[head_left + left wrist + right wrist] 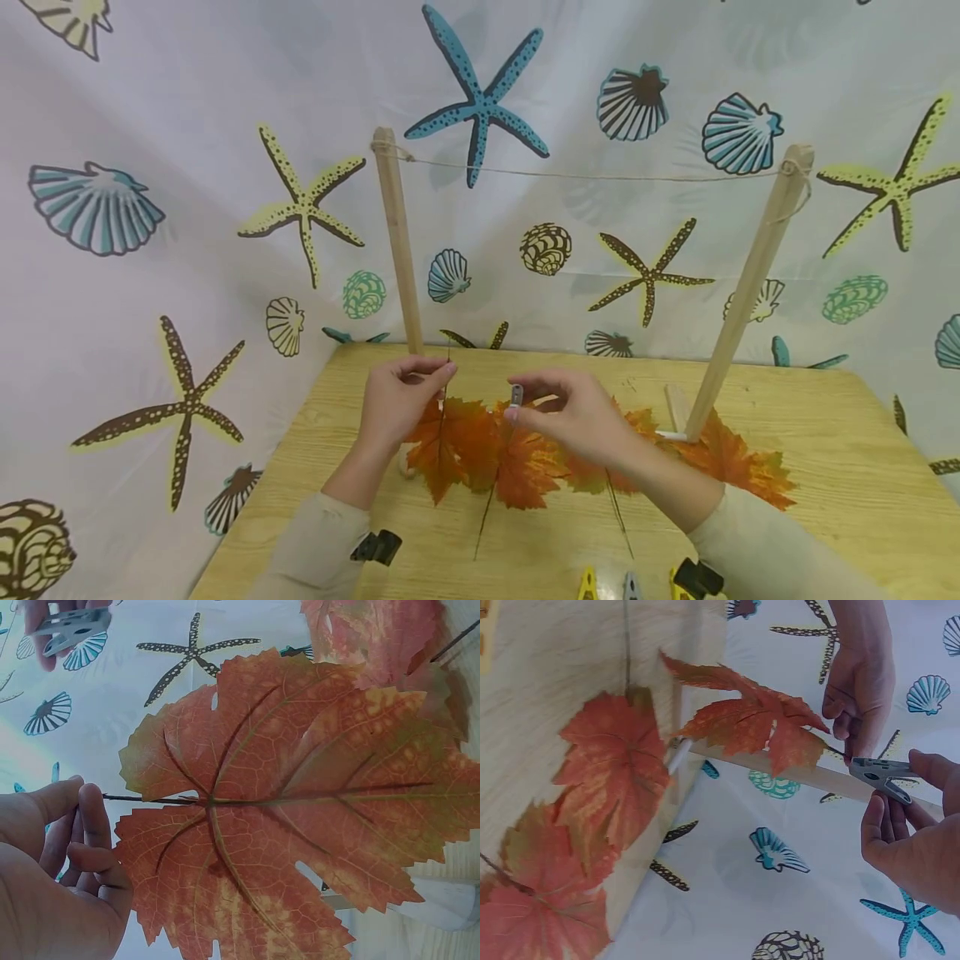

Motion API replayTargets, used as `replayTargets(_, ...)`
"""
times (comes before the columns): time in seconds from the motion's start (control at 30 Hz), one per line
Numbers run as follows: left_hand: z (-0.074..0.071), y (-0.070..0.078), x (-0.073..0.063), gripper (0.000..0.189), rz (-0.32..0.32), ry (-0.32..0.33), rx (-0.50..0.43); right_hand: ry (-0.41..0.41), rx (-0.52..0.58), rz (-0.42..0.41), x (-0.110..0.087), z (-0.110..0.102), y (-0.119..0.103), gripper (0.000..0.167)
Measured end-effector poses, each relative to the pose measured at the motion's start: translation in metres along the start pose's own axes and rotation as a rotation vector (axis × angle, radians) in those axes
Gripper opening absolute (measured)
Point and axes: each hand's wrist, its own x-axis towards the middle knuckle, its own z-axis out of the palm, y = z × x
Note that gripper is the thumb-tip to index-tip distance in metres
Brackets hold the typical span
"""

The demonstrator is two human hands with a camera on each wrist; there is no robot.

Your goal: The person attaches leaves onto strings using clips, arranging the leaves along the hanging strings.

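Note:
My left hand pinches the thin dark stem of an orange artificial maple leaf between thumb and fingertips. The leaf hangs down below the fingers, its veined face filling much of the left wrist view. My right hand holds a grey clothespin between thumb and fingers, to the right of the stem. In the right wrist view the clothespin overlaps the left fingertips near the stem's end. More orange leaves with dark stems lie on the wooden table behind and below both hands.
Two wooden posts rise from the table, with a thin twine tied between their tops. At the front edge lie a yellow clothespin and a grey one. A shell-and-starfish patterned cloth hangs behind.

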Motion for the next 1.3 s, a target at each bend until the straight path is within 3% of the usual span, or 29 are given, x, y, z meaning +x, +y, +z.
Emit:
replayTargets(0.23,-0.003,0.006,0.004,0.028,0.007,-0.002,0.022,0.036,-0.020,-0.040,0.011,0.000,-0.018,0.041)
replayTargets(0.53,-0.007,0.014,0.012,0.028,0.035,-0.012,0.020,0.039,-0.034,-0.022,0.029,-0.003,-0.033,0.041)
replayTargets(0.73,-0.006,0.029,0.019,0.030,0.067,-0.028,0.022,0.066,-0.086,-0.079,0.046,-0.013,-0.050,0.043)
replayTargets(1.03,-0.004,0.044,0.029,0.027,0.075,0.006,0.017,0.101,-0.194,-0.181,0.070,-0.023,-0.083,0.042)
replayTargets(1.3,-0.006,0.057,0.033,0.028,0.126,-0.005,0.029,0.152,-0.241,-0.194,0.083,-0.029,-0.094,0.042)
